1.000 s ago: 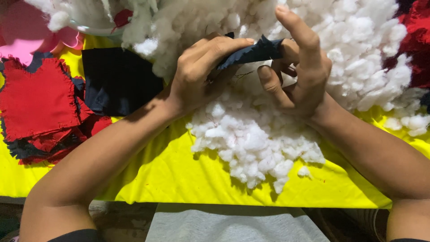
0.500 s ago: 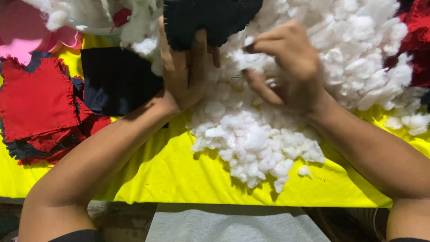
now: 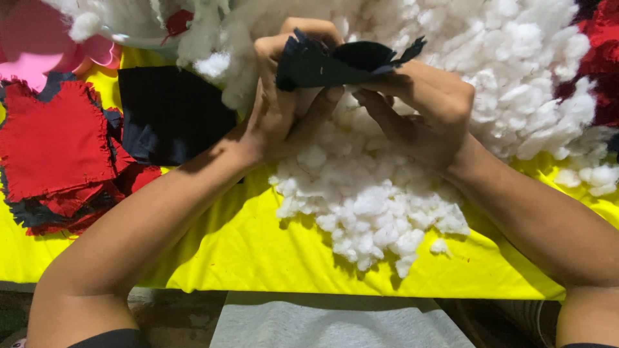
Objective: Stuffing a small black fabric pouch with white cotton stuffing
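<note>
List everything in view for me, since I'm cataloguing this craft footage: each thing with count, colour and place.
dark fabric piece: one, navy, held up between both hands
stuffing pile: one, white, centre and top
yellow cloth: one, covering the surface
red fabric squares: several, stacked at left
dark fabric square: one, lying flat, upper left
pink shape: one, top-left corner
grey cloth: one, bottom edge
left hand: gripping the dark fabric piece
right hand: gripping its other side

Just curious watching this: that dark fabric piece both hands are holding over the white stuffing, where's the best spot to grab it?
Probably by its frayed edges: the dark fabric piece is floppy, so pinching two opposite edges keeps it spread. The left hand grips its left end, the right hand its right, each coming from its own side above the white stuffing.
</note>
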